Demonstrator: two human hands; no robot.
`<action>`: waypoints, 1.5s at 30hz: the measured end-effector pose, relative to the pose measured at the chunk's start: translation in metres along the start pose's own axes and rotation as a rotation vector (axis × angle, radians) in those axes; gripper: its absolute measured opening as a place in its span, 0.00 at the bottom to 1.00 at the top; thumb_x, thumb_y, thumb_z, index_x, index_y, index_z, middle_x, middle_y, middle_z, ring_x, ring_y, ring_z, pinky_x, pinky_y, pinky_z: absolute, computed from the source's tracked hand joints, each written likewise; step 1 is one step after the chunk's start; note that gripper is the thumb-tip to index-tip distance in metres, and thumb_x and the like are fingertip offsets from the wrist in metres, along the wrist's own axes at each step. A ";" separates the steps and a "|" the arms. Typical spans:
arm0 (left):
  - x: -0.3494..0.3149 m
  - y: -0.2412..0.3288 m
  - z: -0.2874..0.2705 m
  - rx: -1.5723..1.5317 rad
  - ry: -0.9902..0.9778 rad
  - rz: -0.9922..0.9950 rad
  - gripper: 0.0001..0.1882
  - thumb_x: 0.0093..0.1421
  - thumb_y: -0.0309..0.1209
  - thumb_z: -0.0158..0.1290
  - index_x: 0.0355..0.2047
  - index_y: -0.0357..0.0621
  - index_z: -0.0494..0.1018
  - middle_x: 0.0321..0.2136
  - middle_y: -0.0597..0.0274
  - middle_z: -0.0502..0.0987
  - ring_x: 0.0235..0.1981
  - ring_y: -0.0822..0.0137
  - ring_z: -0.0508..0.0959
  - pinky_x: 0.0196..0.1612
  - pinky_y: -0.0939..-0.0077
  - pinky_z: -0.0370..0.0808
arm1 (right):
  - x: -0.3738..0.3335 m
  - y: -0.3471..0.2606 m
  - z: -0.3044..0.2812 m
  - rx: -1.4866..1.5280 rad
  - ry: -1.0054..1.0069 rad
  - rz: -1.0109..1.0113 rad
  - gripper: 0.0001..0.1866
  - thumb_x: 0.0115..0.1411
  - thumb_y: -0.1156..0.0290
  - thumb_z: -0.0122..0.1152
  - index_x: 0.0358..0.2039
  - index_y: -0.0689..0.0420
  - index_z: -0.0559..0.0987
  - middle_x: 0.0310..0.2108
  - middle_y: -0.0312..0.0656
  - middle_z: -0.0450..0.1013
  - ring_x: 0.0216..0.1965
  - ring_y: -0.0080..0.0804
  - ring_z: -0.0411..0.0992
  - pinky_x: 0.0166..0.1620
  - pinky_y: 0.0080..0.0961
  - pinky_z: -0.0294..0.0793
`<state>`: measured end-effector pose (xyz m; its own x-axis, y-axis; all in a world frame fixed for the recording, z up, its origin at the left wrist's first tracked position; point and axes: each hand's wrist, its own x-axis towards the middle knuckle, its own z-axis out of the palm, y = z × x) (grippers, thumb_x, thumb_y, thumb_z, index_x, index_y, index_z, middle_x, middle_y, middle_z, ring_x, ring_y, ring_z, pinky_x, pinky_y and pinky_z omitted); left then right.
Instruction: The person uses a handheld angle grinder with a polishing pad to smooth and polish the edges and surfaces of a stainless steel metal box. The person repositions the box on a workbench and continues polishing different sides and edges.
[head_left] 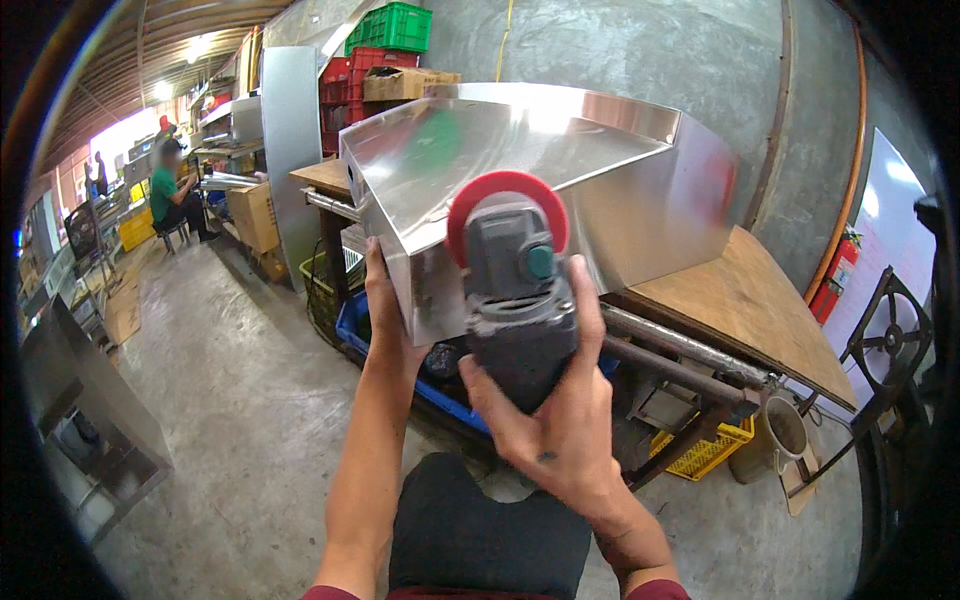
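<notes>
My right hand (550, 430) is wrapped around the dark body of an angle grinder (520, 345), thumb on one side and fingers on the other. The grinder's red disc (507, 183) is raised toward the near edge of a large shiny sheet-metal box (590, 220) with angled sides. Whether the disc touches the metal I cannot tell. My left hand (388, 310) holds the box at its near left corner, one finger stretched up along the side. Its other fingers are mostly hidden. Under the box is a wooden-topped workbench (740, 300) with metal rails.
Blue (355, 325) and yellow crates (705, 450) and a bucket (775, 435) sit below the bench. A black fan (890, 335) and a fire extinguisher (835, 275) are at right. Metal cabinetry (95, 420) stands at left. A person in green (168, 190) sits farther back.
</notes>
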<state>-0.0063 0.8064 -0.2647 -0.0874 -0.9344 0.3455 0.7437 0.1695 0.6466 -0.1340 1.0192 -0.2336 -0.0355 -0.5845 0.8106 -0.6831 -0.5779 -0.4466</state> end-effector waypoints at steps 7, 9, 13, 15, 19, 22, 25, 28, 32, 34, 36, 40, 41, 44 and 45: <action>0.005 -0.002 -0.007 -0.160 -0.023 -0.091 0.36 0.81 0.63 0.35 0.64 0.48 0.76 0.48 0.57 0.85 0.46 0.57 0.87 0.51 0.58 0.87 | -0.006 -0.011 0.012 -0.025 -0.074 -0.045 0.64 0.63 0.73 0.79 0.83 0.62 0.38 0.55 0.64 0.83 0.54 0.55 0.87 0.54 0.42 0.86; 0.000 0.000 0.003 -0.098 -0.005 -0.065 0.38 0.81 0.64 0.34 0.68 0.47 0.73 0.53 0.54 0.84 0.53 0.55 0.86 0.58 0.56 0.85 | -0.003 -0.007 0.006 -0.039 -0.019 -0.016 0.63 0.64 0.73 0.79 0.84 0.61 0.39 0.55 0.63 0.83 0.53 0.51 0.87 0.55 0.41 0.86; -0.004 -0.002 0.003 -0.197 -0.094 -0.065 0.41 0.80 0.66 0.34 0.74 0.46 0.69 0.63 0.51 0.81 0.60 0.51 0.83 0.64 0.52 0.82 | 0.005 -0.004 0.001 -0.008 0.111 0.065 0.58 0.65 0.74 0.76 0.83 0.61 0.43 0.53 0.56 0.84 0.50 0.41 0.86 0.55 0.36 0.84; -0.003 0.000 0.007 -0.222 -0.065 -0.093 0.42 0.80 0.66 0.33 0.76 0.46 0.68 0.65 0.50 0.80 0.60 0.50 0.83 0.64 0.52 0.82 | 0.005 -0.005 0.000 -0.008 0.116 0.088 0.57 0.65 0.75 0.76 0.83 0.62 0.44 0.53 0.55 0.84 0.49 0.40 0.85 0.55 0.36 0.84; -0.007 -0.002 0.013 -0.121 0.028 -0.107 0.41 0.80 0.66 0.33 0.72 0.47 0.71 0.58 0.52 0.83 0.56 0.53 0.85 0.60 0.54 0.84 | -0.001 -0.006 0.005 -0.041 0.046 0.023 0.60 0.64 0.74 0.77 0.83 0.62 0.43 0.54 0.59 0.83 0.51 0.46 0.86 0.55 0.38 0.85; 0.001 -0.003 0.000 -0.208 -0.011 -0.132 0.39 0.80 0.66 0.34 0.67 0.47 0.75 0.51 0.55 0.85 0.49 0.56 0.87 0.53 0.58 0.87 | -0.006 -0.014 0.013 -0.055 -0.033 -0.036 0.63 0.63 0.72 0.79 0.83 0.63 0.40 0.56 0.64 0.82 0.53 0.55 0.87 0.54 0.43 0.86; 0.022 -0.021 -0.033 -0.274 -0.083 -0.141 0.38 0.80 0.66 0.34 0.64 0.47 0.76 0.46 0.57 0.86 0.44 0.58 0.88 0.48 0.61 0.88 | -0.007 -0.021 0.017 -0.043 -0.087 -0.043 0.64 0.63 0.71 0.79 0.83 0.63 0.39 0.56 0.65 0.82 0.54 0.58 0.87 0.54 0.44 0.86; 0.019 -0.022 -0.029 -0.252 -0.062 -0.143 0.38 0.80 0.66 0.35 0.65 0.48 0.76 0.48 0.56 0.86 0.45 0.56 0.88 0.51 0.60 0.87 | -0.003 -0.015 0.014 -0.058 -0.032 -0.039 0.63 0.63 0.72 0.79 0.83 0.62 0.40 0.56 0.63 0.83 0.54 0.54 0.87 0.55 0.43 0.86; -0.006 0.002 0.009 -0.246 -0.062 -0.154 0.42 0.80 0.67 0.36 0.76 0.47 0.68 0.63 0.53 0.81 0.56 0.52 0.84 0.61 0.52 0.83 | 0.008 -0.011 -0.003 -0.047 0.095 0.058 0.57 0.66 0.71 0.76 0.84 0.60 0.45 0.54 0.59 0.83 0.51 0.46 0.86 0.56 0.40 0.84; 0.001 -0.003 -0.003 -0.232 -0.065 -0.108 0.42 0.79 0.67 0.35 0.76 0.48 0.68 0.64 0.54 0.81 0.58 0.53 0.84 0.62 0.53 0.82 | 0.016 -0.004 -0.006 -0.075 0.136 0.093 0.61 0.66 0.65 0.77 0.84 0.60 0.40 0.47 0.69 0.83 0.45 0.66 0.87 0.45 0.51 0.87; 0.002 -0.004 -0.001 -0.257 -0.045 -0.099 0.40 0.80 0.65 0.36 0.74 0.47 0.70 0.62 0.53 0.82 0.58 0.53 0.84 0.62 0.53 0.82 | 0.019 0.002 -0.008 -0.083 0.157 0.082 0.61 0.66 0.65 0.77 0.84 0.60 0.40 0.48 0.68 0.83 0.44 0.66 0.87 0.45 0.51 0.87; -0.009 0.001 0.005 -0.269 -0.027 -0.128 0.38 0.80 0.64 0.37 0.72 0.48 0.72 0.58 0.55 0.83 0.54 0.55 0.84 0.59 0.54 0.83 | 0.014 -0.002 -0.004 -0.104 0.136 0.005 0.61 0.66 0.65 0.77 0.84 0.62 0.41 0.51 0.68 0.83 0.46 0.65 0.87 0.45 0.50 0.88; -0.010 0.000 0.006 -0.251 -0.045 -0.133 0.40 0.80 0.67 0.37 0.74 0.51 0.70 0.59 0.56 0.83 0.53 0.56 0.84 0.58 0.54 0.83 | 0.011 -0.001 -0.001 -0.107 0.124 -0.020 0.61 0.66 0.65 0.77 0.84 0.62 0.41 0.52 0.69 0.82 0.47 0.65 0.87 0.46 0.50 0.88; -0.010 -0.001 0.008 -0.214 0.006 -0.162 0.38 0.80 0.66 0.37 0.68 0.49 0.76 0.53 0.57 0.85 0.49 0.57 0.86 0.55 0.57 0.85 | 0.001 -0.011 0.007 -0.047 0.038 0.022 0.61 0.64 0.70 0.79 0.84 0.61 0.42 0.56 0.62 0.82 0.53 0.51 0.86 0.55 0.41 0.85; -0.002 0.000 -0.007 -0.243 -0.073 -0.147 0.37 0.80 0.65 0.37 0.65 0.49 0.77 0.52 0.57 0.85 0.48 0.57 0.86 0.54 0.58 0.85 | 0.000 -0.015 0.009 -0.054 0.017 -0.006 0.62 0.64 0.70 0.79 0.84 0.61 0.41 0.56 0.63 0.82 0.54 0.53 0.87 0.55 0.42 0.85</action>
<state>-0.0012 0.8064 -0.2703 -0.2472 -0.9166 0.3141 0.8558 -0.0545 0.5145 -0.1170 1.0224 -0.2301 -0.0433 -0.5707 0.8200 -0.7217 -0.5497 -0.4207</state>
